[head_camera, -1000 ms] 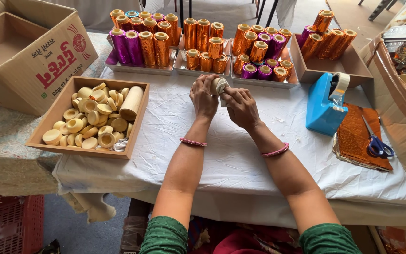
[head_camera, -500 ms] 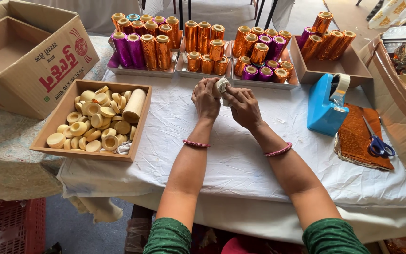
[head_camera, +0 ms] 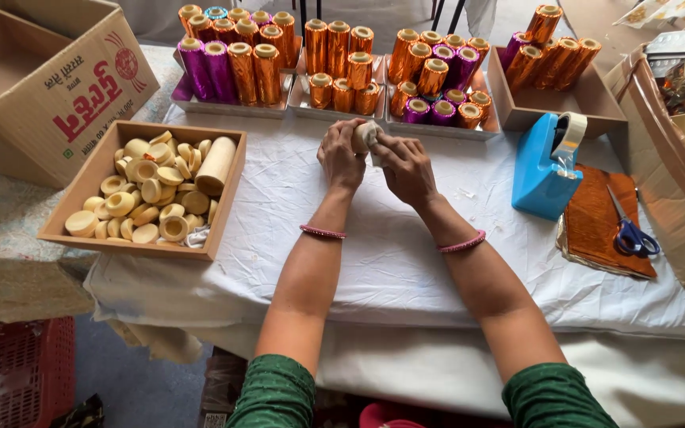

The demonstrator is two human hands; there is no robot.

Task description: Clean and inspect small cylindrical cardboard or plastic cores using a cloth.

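Observation:
Both my hands meet over the white cloth near the table's far side. My left hand and my right hand together grip a small pale cream spool, held between the fingertips. Most of the spool is hidden by my fingers. Each wrist carries a pink bangle. Just beyond my hands stand trays of foil-wrapped spools in orange and purple.
A wooden tray of several bare cream spools and one tall cream tube lies at left. An open cardboard box sits far left. At right stand a blue tape dispenser, orange foil sheets and blue-handled scissors.
My hands stay in the same spot on the spool, with only small shifts of the fingers around it.

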